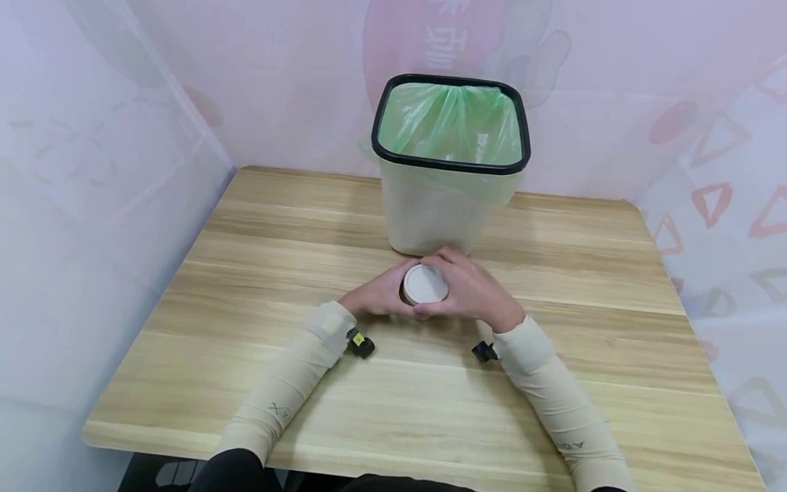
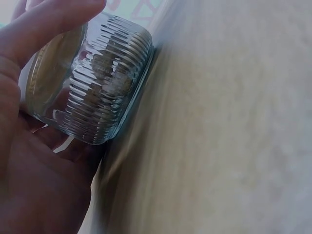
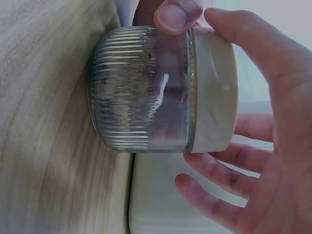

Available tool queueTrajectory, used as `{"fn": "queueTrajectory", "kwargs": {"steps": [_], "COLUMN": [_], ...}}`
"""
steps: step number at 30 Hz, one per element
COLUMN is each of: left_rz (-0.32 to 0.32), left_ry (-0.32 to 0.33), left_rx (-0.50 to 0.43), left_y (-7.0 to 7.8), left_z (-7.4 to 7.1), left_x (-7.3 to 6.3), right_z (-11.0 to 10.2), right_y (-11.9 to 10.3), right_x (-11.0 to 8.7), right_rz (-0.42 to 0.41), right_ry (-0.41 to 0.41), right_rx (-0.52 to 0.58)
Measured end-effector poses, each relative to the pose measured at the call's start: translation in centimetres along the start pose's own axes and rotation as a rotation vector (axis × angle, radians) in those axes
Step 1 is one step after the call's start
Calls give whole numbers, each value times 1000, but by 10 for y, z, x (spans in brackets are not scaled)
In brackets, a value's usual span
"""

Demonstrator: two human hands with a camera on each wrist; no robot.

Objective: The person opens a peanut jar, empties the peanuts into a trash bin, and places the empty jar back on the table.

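Both hands encircle a small glass jar (image 3: 131, 92) that stands upright on the wooden table. Its wall is ribbed low down and smooth above, and brownish contents show dimly through the ribs. A white lid (image 1: 425, 283) sits on top. My left hand (image 1: 386, 291) grips the jar from the left, its thumb and fingers curved about the glass (image 2: 109, 78). From the right, my right hand (image 1: 470, 287) holds the lid, with the thumb at one side of it and fingertips at the opposite side. The two hands meet around the jar in the head view.
Right behind the jar stands a whitish trash bin (image 1: 430, 208) with a black rim and a green bag lining it. The wooden table (image 1: 215, 307) reaches back to a patterned fabric wall (image 1: 295, 82). Small black cameras (image 1: 361, 344) are strapped at both wrists.
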State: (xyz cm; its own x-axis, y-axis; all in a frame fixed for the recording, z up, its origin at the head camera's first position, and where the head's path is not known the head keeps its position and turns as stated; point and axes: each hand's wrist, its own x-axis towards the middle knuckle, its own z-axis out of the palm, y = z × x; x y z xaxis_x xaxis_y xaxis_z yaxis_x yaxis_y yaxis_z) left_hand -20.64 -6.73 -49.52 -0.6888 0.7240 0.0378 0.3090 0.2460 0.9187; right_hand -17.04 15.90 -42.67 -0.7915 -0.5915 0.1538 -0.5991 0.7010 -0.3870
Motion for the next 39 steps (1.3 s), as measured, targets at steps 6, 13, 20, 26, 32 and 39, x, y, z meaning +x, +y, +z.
{"fn": "queueTrajectory", "kwargs": {"steps": [6, 13, 20, 26, 32, 39], "left_rz": [-6, -25, -33, 1, 44, 82], "left_ry": [14, 24, 34, 44, 80, 147], "left_rx": [2, 19, -3, -43, -101, -213], "left_y": [-1, 0, 3, 7, 14, 24], "left_z": [1, 3, 3, 1, -3, -3], "left_x": [0, -1, -4, -4, -3, -4], "right_z": [1, 5, 8, 7, 3, -3], "right_y": [1, 4, 5, 4, 1, -5], "right_x": [2, 6, 6, 6, 9, 12], "right_rz": [-5, -36, -44, -70, -96, -126], "right_ry": [4, 29, 59, 125, 227, 331], "right_rx": [22, 64, 92, 139, 231, 337]}}
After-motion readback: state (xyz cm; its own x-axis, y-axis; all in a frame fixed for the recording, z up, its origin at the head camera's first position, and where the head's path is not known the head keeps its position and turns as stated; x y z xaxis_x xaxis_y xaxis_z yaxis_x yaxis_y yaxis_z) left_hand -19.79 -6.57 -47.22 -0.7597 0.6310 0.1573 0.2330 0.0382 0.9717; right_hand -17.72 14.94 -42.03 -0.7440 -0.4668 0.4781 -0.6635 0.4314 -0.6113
